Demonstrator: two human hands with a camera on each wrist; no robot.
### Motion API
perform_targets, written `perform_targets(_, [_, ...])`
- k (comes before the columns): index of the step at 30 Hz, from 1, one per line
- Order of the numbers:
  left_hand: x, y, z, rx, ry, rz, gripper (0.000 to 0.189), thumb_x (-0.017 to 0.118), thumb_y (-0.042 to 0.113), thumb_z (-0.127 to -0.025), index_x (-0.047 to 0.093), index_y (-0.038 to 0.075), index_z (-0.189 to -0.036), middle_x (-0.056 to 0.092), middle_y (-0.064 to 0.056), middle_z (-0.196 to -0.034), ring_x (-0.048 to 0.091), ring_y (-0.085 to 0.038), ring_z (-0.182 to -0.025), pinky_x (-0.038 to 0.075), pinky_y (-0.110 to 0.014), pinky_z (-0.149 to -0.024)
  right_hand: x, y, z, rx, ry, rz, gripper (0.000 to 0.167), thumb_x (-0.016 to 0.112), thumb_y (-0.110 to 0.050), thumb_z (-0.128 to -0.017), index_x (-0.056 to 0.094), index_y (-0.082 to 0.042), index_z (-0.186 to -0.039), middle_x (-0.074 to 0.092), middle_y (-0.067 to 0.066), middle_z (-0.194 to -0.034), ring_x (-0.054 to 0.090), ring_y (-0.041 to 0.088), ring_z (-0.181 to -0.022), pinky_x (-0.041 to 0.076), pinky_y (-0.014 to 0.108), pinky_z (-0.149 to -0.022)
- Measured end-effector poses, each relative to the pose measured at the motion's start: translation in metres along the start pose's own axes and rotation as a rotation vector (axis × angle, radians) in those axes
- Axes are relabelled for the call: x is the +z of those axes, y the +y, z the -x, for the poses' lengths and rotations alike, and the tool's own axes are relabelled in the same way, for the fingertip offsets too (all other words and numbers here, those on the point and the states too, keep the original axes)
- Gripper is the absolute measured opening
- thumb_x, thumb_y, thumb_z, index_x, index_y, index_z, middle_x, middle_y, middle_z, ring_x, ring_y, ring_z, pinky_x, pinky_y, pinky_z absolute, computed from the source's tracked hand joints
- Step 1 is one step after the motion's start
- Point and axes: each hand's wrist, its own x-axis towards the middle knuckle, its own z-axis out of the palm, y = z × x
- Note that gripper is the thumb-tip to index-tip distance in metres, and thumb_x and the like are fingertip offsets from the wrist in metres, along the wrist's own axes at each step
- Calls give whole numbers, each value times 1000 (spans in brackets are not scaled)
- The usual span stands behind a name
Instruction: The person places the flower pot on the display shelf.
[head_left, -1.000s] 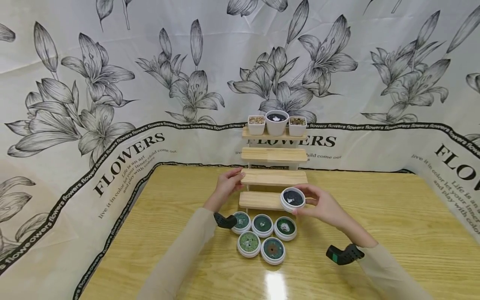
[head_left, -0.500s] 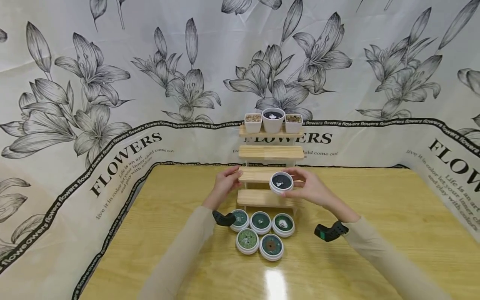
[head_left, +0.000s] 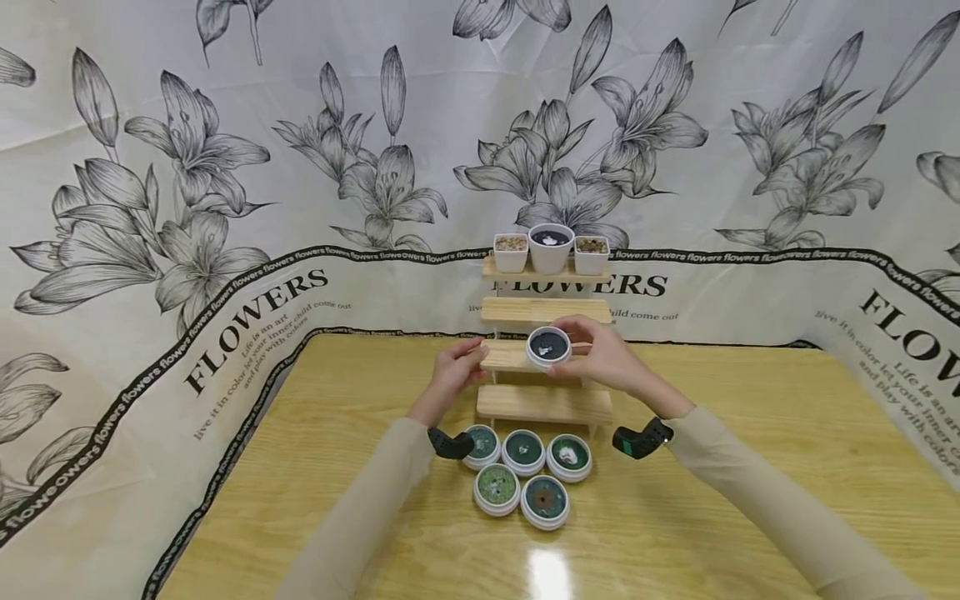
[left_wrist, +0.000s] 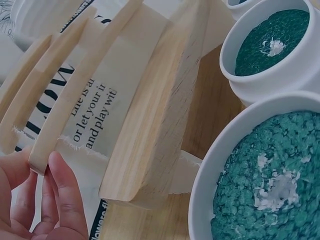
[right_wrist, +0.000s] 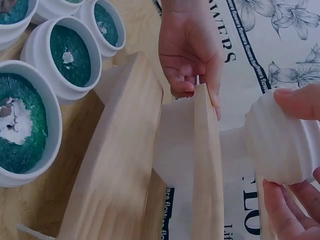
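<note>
My right hand (head_left: 603,358) holds a small round white pot (head_left: 548,346) with dark filling and a pale patch, thumb at the front and fingers behind. The pot's ribbed white side (right_wrist: 280,137) shows in the right wrist view, close by a shelf edge. A tiered wooden stand (head_left: 543,403) with several plank shelves is in front of me; the pot overlaps its second plank from the bottom in the head view. My left hand (head_left: 455,372) pinches the left end of that plank (left_wrist: 45,157) between thumb and fingers.
Two small square pots (head_left: 511,253) of gravel flank a taller round pot (head_left: 552,250) on the top shelf. Several white pots with green filling (head_left: 524,450) stand in front of the stand on the wood-grain table (head_left: 360,517). A flower-printed cloth (head_left: 405,283) hangs behind.
My right hand has carried the white pot up and to the left, from in front of the lowest plank to the one above. My left hand keeps its grip on the plank end.
</note>
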Motion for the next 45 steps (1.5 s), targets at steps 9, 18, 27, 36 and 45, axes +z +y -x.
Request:
perform_targets(9, [-2,-1,-1,2,-11,-6,41,64,11,-93,57,3,-132,61,0,-95,58,-4,-65,55,-16,-63,3,-9,-18,-25,22,3,66,82,-8,-73,51,4,-130,58,23,-124,59,36,-111,52,43,-98])
perform_targets(18, [0,-3,-2,12,-6,15,39,64,8,-92,58,1,-130,63,-2,-97,59,-4,-63,54,-14,-58,3,-13,-36,-20,66,-18,68,84,-5,-70,51,4,-129,56,24,-126,59,39,-112,52,44,-98])
perform_targets(27, [0,-3,-2,20,-11,22,39,63,6,-92,57,-1,-130,62,1,-93,57,-3,-60,54,-14,-58,4,-7,-48,-8,147,-9,69,83,-10,-73,50,2,-133,57,23,-128,60,37,-112,55,38,-92])
perform_targets(36, [-3,-4,-1,23,-30,9,42,62,8,-93,55,-2,-133,61,0,-96,55,-4,-61,53,-14,-57,5,-6,-54,55,163,-83,72,83,-11,-74,49,0,-136,56,22,-131,58,36,-117,52,34,-95])
perform_targets(45, [-2,-1,-2,18,-27,11,42,62,8,-93,54,-1,-134,60,-1,-98,55,-4,-61,53,-13,-57,6,-5,-65,69,192,-109,69,82,-6,-73,50,2,-134,58,22,-128,60,34,-112,54,20,-87])
